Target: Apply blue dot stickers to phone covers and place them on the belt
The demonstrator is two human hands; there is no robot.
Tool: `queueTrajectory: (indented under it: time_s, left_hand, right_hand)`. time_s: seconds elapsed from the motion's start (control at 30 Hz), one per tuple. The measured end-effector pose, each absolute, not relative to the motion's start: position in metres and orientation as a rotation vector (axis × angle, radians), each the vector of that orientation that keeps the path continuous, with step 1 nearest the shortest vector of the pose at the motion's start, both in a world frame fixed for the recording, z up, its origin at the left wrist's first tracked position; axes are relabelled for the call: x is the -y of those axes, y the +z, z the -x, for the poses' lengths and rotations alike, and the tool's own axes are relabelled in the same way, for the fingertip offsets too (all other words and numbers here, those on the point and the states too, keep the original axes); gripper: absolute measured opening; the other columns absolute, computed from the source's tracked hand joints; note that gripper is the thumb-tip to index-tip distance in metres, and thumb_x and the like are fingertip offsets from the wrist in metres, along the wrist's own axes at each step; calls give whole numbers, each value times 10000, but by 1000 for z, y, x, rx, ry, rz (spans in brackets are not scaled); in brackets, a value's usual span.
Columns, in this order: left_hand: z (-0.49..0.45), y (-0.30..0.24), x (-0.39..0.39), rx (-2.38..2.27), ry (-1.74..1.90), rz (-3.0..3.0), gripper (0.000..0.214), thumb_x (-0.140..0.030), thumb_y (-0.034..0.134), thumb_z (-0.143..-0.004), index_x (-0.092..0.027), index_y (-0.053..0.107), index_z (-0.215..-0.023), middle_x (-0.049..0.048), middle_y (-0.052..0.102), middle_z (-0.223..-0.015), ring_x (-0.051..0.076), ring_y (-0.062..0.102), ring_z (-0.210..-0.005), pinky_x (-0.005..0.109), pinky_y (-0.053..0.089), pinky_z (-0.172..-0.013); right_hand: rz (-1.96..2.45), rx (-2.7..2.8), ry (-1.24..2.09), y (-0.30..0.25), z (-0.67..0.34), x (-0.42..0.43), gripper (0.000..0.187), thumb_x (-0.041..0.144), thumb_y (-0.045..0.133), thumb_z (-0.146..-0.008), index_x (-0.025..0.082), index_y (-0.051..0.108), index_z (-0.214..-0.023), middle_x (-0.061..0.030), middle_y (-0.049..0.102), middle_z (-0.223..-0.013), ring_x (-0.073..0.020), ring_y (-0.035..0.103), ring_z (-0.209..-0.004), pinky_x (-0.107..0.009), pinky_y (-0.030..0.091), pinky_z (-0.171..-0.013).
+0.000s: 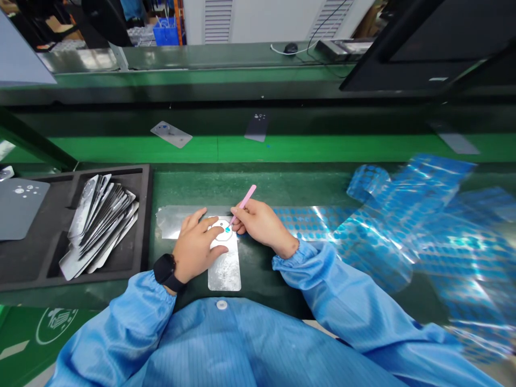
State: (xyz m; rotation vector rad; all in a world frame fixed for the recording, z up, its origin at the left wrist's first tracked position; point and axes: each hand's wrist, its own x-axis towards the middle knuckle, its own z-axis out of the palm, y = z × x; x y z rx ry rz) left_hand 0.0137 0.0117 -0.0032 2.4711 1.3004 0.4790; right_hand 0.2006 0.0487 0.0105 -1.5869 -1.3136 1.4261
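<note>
Silver rectangular metal plate [224, 269] lies at 12 o'clock on green surface [250, 185]; L hand [194, 248] open, fingers spread, pressing plate to steady it; R hand [258, 223] pinching slim pink tweezers [243, 204], tip at plate's round hole.

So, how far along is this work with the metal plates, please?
Done: two plates on the green belt look finished. In hand: the left hand presses a metal plate while the right hand holds pink tweezers with a blue dot at its round hole. Left: stacked plates in the black tray seem to wait, and many dots remain on the blue film.
</note>
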Motion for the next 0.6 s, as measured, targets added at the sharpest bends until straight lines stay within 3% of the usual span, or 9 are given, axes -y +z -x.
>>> queueTrajectory:
  time_s: [0.37,0.6]
  left_hand:
    - [-22,10,-5,-1381,272,-2556,321,-261,677,-805,-284,681,-1125,120,592,-1284,402,373,-1303,611,330,-967]
    - [-27,13,-2,-1448,198,-2524,325,-251,668,-802,-288,675,-1124,124,578,-1307,410,368,-1297,589,338,-904]
  right_hand:
    - [1600,1381,1365,10,-200,-47,168,169,610,-862,174,570,-699,-3,657,-580,-107,630,-474,-178,513,-440]
    - [1491,1096,1494,4,-204,-49,141,238,598,-883,188,521,-776,21,621,-558,-109,614,-446,-208,532,-447]
